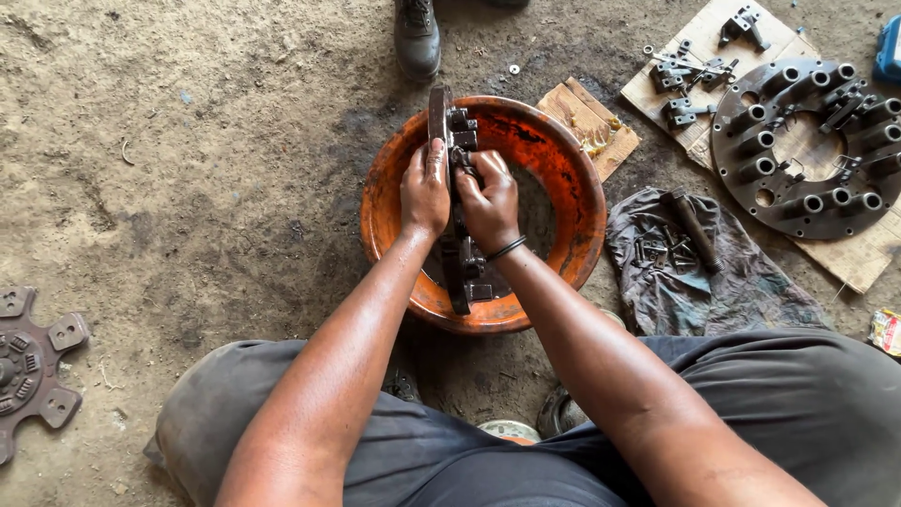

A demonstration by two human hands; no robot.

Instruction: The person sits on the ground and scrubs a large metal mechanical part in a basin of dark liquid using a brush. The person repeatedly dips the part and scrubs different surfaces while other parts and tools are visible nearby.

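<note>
While a person sits on a dirt floor with knees apart, both hands meet over one orange basin (563,169). One dark metal ring (439,117), fitted with small blocks, stands on edge inside the basin, its top rising above the far rim and its bottom resting near the near rim. The left hand (425,191) is closed flat against the ring's left face, fingers pointing up. The right hand (489,202) is curled tight around the ring's right side, over one of the blocks; one black band circles that wrist.

To the right of the basin lies one grey rag (741,272) with one dark bolt (693,230) and several small parts on it. Beyond it, one large round plate (751,178) carrying about a dozen short cylinders rests on one cardboard sheet (845,258), with a few loose brackets (685,75) near its far end. One smaller cardboard scrap (582,108) touches the basin's far right rim. At the far left edge lies one paddle-armed disc (33,361), partly cut off. One boot (417,38) of another person stands just beyond the basin.
</note>
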